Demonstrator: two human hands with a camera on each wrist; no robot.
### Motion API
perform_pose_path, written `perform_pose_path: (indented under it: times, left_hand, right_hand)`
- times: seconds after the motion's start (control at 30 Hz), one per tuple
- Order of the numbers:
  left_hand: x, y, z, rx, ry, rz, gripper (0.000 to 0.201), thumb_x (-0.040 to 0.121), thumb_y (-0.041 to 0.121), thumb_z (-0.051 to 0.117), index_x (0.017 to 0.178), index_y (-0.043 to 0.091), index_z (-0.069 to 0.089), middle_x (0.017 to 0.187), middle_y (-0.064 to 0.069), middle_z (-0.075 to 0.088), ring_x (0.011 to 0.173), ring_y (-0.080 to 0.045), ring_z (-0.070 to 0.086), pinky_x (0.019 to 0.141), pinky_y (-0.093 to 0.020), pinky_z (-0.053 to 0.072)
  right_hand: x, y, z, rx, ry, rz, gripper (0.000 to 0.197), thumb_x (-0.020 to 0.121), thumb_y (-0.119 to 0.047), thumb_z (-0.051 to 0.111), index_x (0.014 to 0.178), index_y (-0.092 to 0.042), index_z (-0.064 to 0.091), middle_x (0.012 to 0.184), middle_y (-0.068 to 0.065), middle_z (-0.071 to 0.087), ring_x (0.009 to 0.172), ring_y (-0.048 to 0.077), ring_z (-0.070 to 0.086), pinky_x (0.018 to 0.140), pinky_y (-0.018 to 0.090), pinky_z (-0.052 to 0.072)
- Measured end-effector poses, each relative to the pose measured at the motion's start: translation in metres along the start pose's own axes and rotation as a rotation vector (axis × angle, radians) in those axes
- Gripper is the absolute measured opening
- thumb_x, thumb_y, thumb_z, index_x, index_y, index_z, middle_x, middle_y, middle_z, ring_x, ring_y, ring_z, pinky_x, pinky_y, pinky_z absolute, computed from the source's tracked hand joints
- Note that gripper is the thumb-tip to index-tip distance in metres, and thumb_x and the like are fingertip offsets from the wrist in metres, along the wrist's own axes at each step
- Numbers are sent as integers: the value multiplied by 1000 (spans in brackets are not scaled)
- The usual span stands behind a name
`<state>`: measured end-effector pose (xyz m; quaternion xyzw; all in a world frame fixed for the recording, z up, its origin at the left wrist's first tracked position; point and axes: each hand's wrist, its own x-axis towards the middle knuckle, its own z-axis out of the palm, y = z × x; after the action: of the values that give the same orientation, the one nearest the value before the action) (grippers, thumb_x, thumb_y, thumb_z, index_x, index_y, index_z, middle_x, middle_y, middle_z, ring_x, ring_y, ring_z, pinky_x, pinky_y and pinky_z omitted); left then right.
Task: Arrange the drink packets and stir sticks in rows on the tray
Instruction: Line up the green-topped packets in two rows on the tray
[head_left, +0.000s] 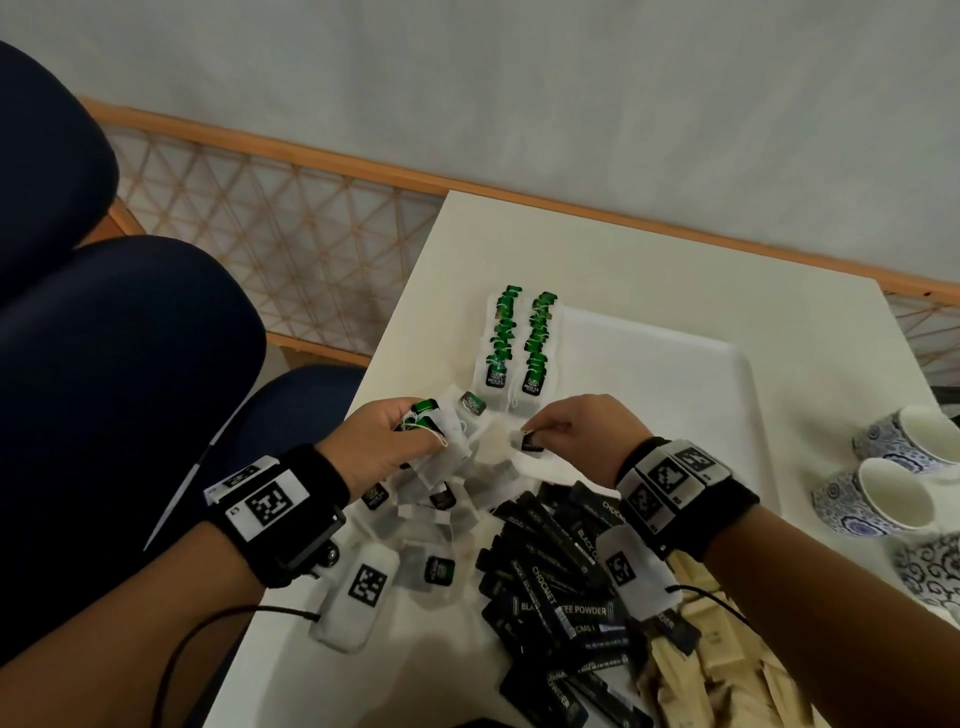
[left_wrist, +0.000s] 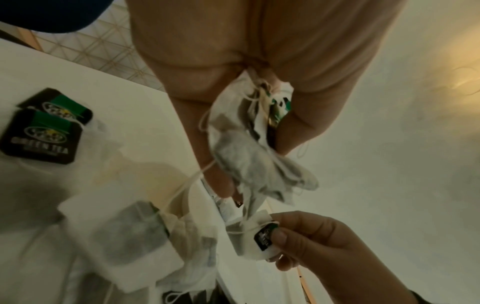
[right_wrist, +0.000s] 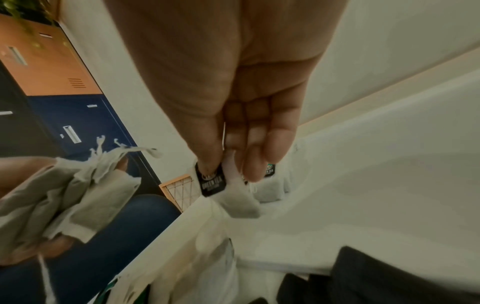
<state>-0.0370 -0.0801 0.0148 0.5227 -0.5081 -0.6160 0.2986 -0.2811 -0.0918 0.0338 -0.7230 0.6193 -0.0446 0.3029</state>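
Two hands (head_left: 384, 441), three cups (head_left: 883, 499), one tray (head_left: 675, 364).

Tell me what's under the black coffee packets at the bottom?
Pale brown paper-wrapped sticks poke out from under the black coffee packets, which lie heaped on the white table. What lies beneath the middle of the heap is covered.

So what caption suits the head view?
Left hand grips bunched tea bags while right hand pinches one tea bag's tag.
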Motion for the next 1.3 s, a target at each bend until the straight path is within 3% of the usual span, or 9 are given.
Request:
perform_pose_path:
  times: [0.13,0.3,0.43,0.57,0.7,0.87,1.03,1.2,1.3]
  left_hand:
    - [11,-2,-4,6,0,-21,23,88,-5,55,87,14,70,68,8,69,63,-3,61,59,-14,47]
    - [25,-7,-6,-10,10,-45,18,70,16,64,87,15,70,78,-1,67,70,-11,59,64,-20,48]
    - [33,-12,-5,-17,-20,-52,16,74,12,64,89,16,70,79,-1,68,72,-11,60,65,-18,49]
    - [37,-15,-4,4,-45,-54,31,68,17,59,96,10,70,81,-2,69,70,-9,60,63,-17,47]
    - [38,-17,-3,-19,-50,-63,41,68,14,58,107,7,67,99,-13,70,85,-16,63,72,-19,51]
    - [36,-13,0,-28,-61,-53,40,67,12,56,105,13,67,97,-6,70,85,-14,63,73,-20,50]
    - [33,-10,5,-51,-77,-44,39,65,9,53,100,20,68,88,2,71,77,-10,63,67,-19,49]
    - [29,-5,11,-74,-85,-31,41,65,6,52,99,20,68,83,4,71,71,-7,63,65,-18,50]
    - [28,-7,11,-37,-70,-29,43,65,8,53,105,18,66,83,2,70,69,-7,61,64,-18,49]
  right_hand:
    - [22,1,1,-42,-82,2,17,91,-27,60,102,-27,72,95,-7,68,86,8,58,76,21,44]
    - [53,10,-4,-35,-25,68,21,91,-24,58,107,-26,72,103,-5,69,89,11,57,76,21,41]
    - [68,18,-5,-22,35,117,21,90,-23,59,106,-26,72,100,-4,69,89,12,57,75,22,40]
    - [73,20,-6,6,71,121,20,90,-23,60,105,-24,71,101,-4,69,91,14,59,83,26,47]
    - [75,22,-4,27,88,125,19,90,-23,60,105,-25,71,102,-3,70,95,16,61,84,28,48]
    - [73,24,-3,24,87,133,20,89,-25,60,107,-26,70,91,-6,64,90,14,59,78,25,45]
    - [63,16,-5,58,182,24,20,92,-31,57,108,-26,69,98,-10,60,83,8,53,79,25,44]
    - [48,-13,-2,381,-94,4,38,91,-53,48,102,-23,70,87,-7,68,76,9,66,75,28,53]
    - [48,-17,2,444,-177,-3,17,86,-39,66,90,-23,70,78,-8,70,68,6,65,63,17,48]
